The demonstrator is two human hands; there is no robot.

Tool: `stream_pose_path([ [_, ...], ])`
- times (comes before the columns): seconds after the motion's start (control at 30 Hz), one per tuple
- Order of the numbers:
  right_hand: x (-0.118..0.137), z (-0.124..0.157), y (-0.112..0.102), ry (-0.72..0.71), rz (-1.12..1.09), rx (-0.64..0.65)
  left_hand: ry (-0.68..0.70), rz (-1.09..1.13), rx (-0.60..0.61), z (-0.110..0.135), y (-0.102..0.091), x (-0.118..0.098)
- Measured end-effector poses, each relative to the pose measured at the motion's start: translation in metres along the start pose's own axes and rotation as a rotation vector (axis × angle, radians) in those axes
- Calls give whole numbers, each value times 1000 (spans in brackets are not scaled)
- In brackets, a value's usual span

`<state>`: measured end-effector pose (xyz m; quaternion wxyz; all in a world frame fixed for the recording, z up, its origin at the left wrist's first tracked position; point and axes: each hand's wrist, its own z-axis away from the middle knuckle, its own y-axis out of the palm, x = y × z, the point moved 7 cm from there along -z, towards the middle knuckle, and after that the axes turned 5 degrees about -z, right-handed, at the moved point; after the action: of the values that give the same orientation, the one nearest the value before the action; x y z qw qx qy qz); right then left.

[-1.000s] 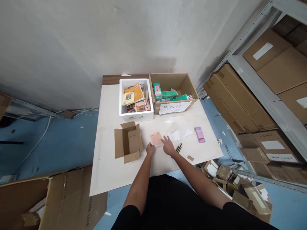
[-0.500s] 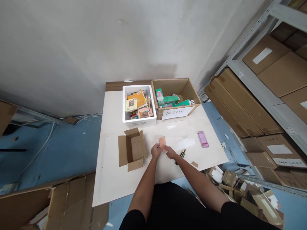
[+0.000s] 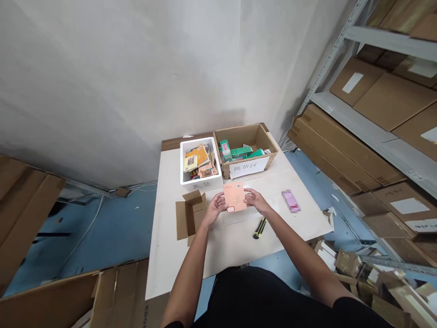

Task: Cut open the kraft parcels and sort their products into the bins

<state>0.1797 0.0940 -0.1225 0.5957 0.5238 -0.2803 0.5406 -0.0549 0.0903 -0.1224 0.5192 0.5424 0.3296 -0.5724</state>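
Observation:
A thin pinkish-orange book (image 3: pixel 235 197) with a barcode at its upper right is held up above the table between both hands. My left hand (image 3: pixel 215 207) grips its left edge, and my right hand (image 3: pixel 255 201) pinches the right edge. To the left, partly behind my left hand, sits an open cardboard box (image 3: pixel 186 218) with its flaps out. A black and yellow utility knife (image 3: pixel 259 228) lies on the table below my right hand.
At the table's back stand a white foam box (image 3: pixel 183 178) full of books and a cardboard carton (image 3: pixel 269 160) holding green boxes. A pixelated pink item (image 3: pixel 291 201) lies on the right. Shelves of cartons (image 3: pixel 389 98) rise beyond; discarded boxes (image 3: pixel 362 273) litter the floor.
Both hands have raised the book toward me and moved farther apart, now holding its opposite side edges. The camera view has shifted, so the table appears lower and more of the utility knife shows.

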Motion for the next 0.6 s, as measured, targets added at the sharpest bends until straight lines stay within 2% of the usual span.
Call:
stream_pose_path([
  [0.1,38,14,20,-29,-22,109,45,-16,23,15,5,-39],
  [0.23,62,29,42,-59,-19,225,110,-102,-54,33,3,-73],
  [0.37,77,36,45,-186,-2,152,199,-320,-301,43,5,-97],
  [0.43,84,41,49,-275,29,122,226,-394,-336,45,23,-104],
  [0.53,89,52,69,-400,151,177,258,-363,-216,44,64,-110],
  [0.6,88,58,82,-457,239,219,280,-315,-190,44,80,-114],
])
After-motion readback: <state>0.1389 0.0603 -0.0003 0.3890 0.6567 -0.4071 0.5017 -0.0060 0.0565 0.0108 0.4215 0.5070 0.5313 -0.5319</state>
